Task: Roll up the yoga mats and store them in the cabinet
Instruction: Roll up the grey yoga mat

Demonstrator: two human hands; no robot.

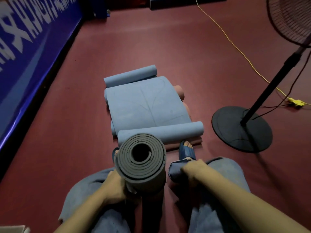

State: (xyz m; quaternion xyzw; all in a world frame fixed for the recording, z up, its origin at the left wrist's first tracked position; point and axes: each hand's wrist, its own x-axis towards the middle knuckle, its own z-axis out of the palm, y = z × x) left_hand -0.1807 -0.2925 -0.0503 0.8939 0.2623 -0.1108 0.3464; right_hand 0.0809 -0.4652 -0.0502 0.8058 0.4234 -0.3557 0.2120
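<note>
A rolled dark grey yoga mat (141, 163) stands upright between my knees, its spiral end facing the camera. My left hand (116, 187) grips its side low down. My right hand (191, 170) rests on my right trouser leg, fingers curled over the cloth. On the floor ahead lies a blue yoga mat (144, 106), half unrolled, with a roll at its far end (129, 78) and a roll at its near end (161, 132). Ends of reddish rolled mats (179, 92) poke out beneath it on the right.
A standing fan's round black base (242, 130) and pole (276, 79) are close on the right. A yellow cord (235, 46) runs across the red floor to a plug (296, 102). A blue banner wall (30, 52) lines the left side.
</note>
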